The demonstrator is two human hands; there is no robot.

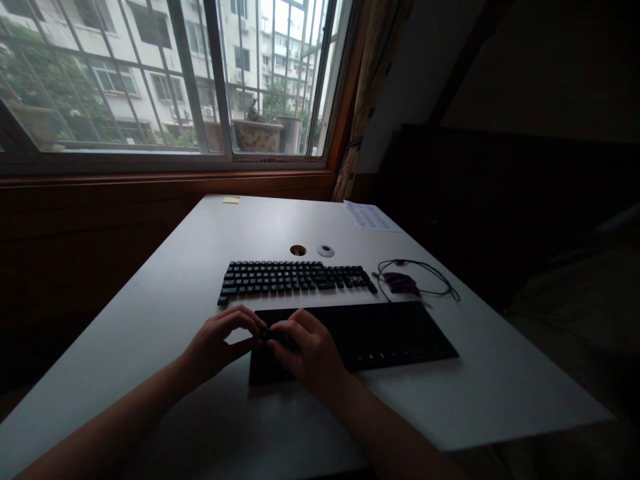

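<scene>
Above the worktop's point(165, 300) near edge, the left hand point(220, 340) is curling, its fingertips touching the end of a small dark piece point(281, 339); whether they are pinching it I cannot tell. A yellow note point(231, 199) is lying by the far left corner. Black keycaps point(297, 277) are sitting in rows across the worktop's middle, with a round hole point(298, 252) opening beyond them. The right hand point(313, 347) is pinching the dark piece between thumb and fingers, over the left end of a black keyboard base point(390, 333). A white ring point(325, 251) is lying just right of the hole. A printed sheet point(370, 216) is resting at the far right corner; toward the right edge, a cable point(400, 262) is looping around purple cloth point(401, 283).
</scene>
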